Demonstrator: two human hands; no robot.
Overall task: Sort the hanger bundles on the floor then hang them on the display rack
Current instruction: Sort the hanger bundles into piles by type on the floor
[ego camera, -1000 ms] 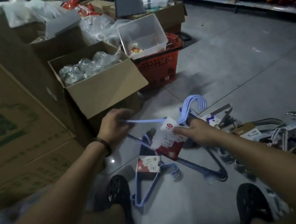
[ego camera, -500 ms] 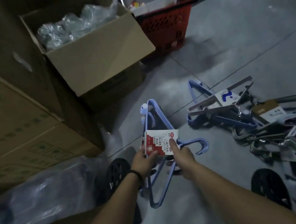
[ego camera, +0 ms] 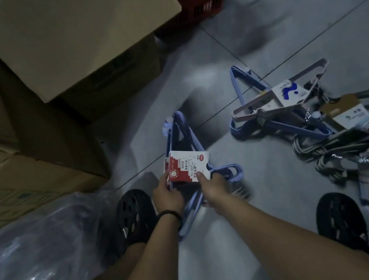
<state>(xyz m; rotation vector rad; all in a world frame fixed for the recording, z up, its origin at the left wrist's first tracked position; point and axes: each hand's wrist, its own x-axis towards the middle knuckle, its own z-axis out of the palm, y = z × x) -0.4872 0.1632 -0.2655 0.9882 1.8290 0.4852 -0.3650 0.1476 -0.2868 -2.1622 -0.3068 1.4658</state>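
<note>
A blue hanger bundle is held low over the floor, between the feet, its red-and-white label turned upward. The label's left edge is pinched by the left hand; the hook end is clasped by the curled fingers of the right hand, thumb pressed on the label. The label is best read first, then the bundle laid well apart from the mixed pile at the right.

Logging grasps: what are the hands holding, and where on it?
Both grip the blue hanger bundle at its red-and-white label card: left hand at the card's left edge, right hand at its lower right corner.
</note>
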